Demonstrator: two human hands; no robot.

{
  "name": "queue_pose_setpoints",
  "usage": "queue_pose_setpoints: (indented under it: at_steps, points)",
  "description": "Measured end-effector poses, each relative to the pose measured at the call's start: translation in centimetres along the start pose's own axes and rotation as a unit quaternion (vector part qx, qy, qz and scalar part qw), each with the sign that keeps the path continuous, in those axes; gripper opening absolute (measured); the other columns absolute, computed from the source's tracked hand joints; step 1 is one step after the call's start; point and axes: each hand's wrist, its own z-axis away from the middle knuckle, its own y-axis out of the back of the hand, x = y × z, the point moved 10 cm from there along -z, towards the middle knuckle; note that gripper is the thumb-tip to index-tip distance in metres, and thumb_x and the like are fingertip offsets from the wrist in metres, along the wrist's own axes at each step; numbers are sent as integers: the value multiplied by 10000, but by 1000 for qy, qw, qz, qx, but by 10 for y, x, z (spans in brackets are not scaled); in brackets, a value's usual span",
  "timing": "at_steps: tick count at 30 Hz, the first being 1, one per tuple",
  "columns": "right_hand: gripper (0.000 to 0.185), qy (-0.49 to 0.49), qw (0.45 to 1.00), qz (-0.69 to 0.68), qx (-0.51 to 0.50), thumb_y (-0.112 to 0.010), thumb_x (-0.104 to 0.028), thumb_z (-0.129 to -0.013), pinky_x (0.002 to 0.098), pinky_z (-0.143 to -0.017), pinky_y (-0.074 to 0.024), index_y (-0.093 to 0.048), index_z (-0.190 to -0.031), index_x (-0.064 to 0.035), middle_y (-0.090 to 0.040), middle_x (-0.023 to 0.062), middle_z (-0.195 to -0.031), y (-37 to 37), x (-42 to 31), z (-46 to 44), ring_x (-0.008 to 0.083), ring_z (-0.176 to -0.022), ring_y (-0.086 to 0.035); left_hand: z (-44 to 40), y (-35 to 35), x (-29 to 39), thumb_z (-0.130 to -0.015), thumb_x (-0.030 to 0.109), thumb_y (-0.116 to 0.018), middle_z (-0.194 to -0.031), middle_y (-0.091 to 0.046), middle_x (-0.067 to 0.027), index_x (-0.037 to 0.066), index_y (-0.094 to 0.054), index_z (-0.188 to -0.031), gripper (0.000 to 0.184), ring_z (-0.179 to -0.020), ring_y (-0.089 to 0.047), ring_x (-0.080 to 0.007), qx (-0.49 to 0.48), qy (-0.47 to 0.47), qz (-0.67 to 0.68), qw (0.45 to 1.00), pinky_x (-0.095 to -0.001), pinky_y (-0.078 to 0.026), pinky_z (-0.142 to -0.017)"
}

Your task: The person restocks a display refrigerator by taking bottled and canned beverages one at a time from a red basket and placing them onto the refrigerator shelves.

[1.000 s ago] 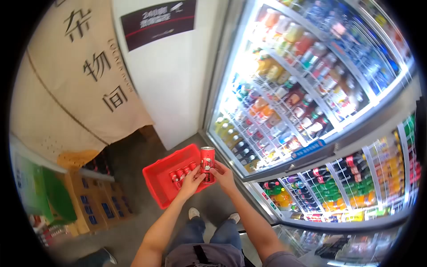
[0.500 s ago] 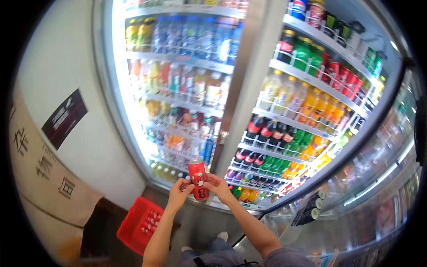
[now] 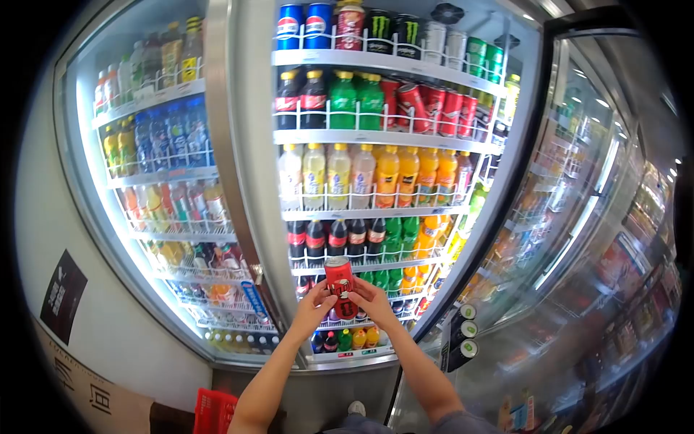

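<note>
A red drink can (image 3: 340, 283) with black and white print stands nearly upright between my two hands. My left hand (image 3: 314, 307) grips it from the left, and my right hand (image 3: 373, 302) grips it from the right; both have closed fingers. Behind the can is the lit drinks fridge, its door open on the right. Leaning and upright red cans (image 3: 428, 108) share a shelf with cola bottles and green bottles (image 3: 345, 94). On the shelf below stand pale yellow bottles (image 3: 314, 173) and orange drink bottles (image 3: 387, 173).
The open glass door with a black frame (image 3: 499, 188) bounds the right side. Several dark cans (image 3: 460, 338) with pale ends stick out near its lower part. A red basket (image 3: 215, 410) sits on the floor at lower left. Another stocked fridge section (image 3: 170, 155) stands left.
My view has swung right and up, so the right fridge section is now central. Both hands still hold the can, which now appears in front of the lower shelves there.
</note>
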Motion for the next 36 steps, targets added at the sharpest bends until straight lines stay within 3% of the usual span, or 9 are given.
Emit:
queue_pose_setpoints:
  at_steps: [8,15,16,19,22,27,28,33,36]
  points:
    - [527,126,979,98,124,-699,-120,-902,311,-956,-493,-502,-1381,-19,-524,50,-1260,96,-82,-25,170,-1156,-566,-96,-89,56,-929,156,-667,-1233,-614,-149,1,-359,-1468,640,-1080,-611,-185,-70,-54,-87,992,-309,-499,-913]
    - [529,269,931,157,190,-685,-177,-914,302,-842,-502,-502,-1391,-42,-634,107,-1208,155,-222,-72,170,-1087,-612,-200,-161,165,-914,198,-680,-1270,-597,-159,3,-385,-1454,645,-1142,-589,-215,-75,-201,-93,972,-338,-475,-954]
    - [531,292,925,150,190,-678,-184,-919,302,-843,-509,-494,-1398,-45,-635,115,-1204,156,-249,-76,177,-1074,-620,-215,-173,181,-925,162,-672,-1346,-538,-170,-2,-326,-1483,676,-1236,-526,-228,-100,-182,-123,971,-346,-430,-1020]
    - [536,356,904,148,183,-664,-187,-928,293,-846,-528,-475,-1408,-43,-628,143,-1208,174,-306,-105,204,-1045,-640,-253,-198,241,-917,151,-674,-1260,-588,-133,4,-370,-1456,636,-1151,-565,-196,-115,-253,-97,956,-314,-449,-976]
    - [521,414,861,202,217,-667,-191,-922,295,-828,-546,-494,-1390,-41,-633,124,-1159,172,-360,-123,209,-1086,-622,-286,-198,290,-888,139,-691,-1145,-638,-93,20,-434,-1420,603,-1053,-597,-163,-49,-351,-178,918,-289,-472,-924]
    - [538,484,772,328,249,-709,-129,-848,351,-904,-516,-530,-1343,-21,-636,154,-1137,157,-409,-159,261,-1075,-630,-312,-189,343,-880,133,-695,-1127,-651,-75,31,-478,-1391,565,-999,-623,-154,-66,-379,-171,907,-280,-515,-845]
    - [529,479,799,283,226,-713,-112,-830,356,-918,-504,-539,-1318,-5,-639,171,-1159,156,-412,-174,280,-1066,-636,-315,-183,350,-874,122,-697,-1115,-657,-78,28,-488,-1379,555,-986,-630,-154,-50,-399,-190,896,-278,-523,-829]
    - [502,478,777,337,235,-699,-61,-844,354,-934,-523,-518,-1306,18,-651,183,-1194,143,-413,-205,271,-1132,-638,-327,-160,360,-834,75,-712,-1086,-695,-137,21,-535,-1308,509,-965,-690,-210,6,-450,-204,869,-301,-537,-817]
    - [489,492,762,345,243,-719,-75,-811,355,-848,-536,-554,-1263,11,-685,179,-1067,142,-410,-212,284,-978,-682,-343,-150,349,-832,80,-715,-1103,-693,-155,21,-534,-1307,512,-992,-692,-235,10,-440,-207,874,-313,-539,-826]
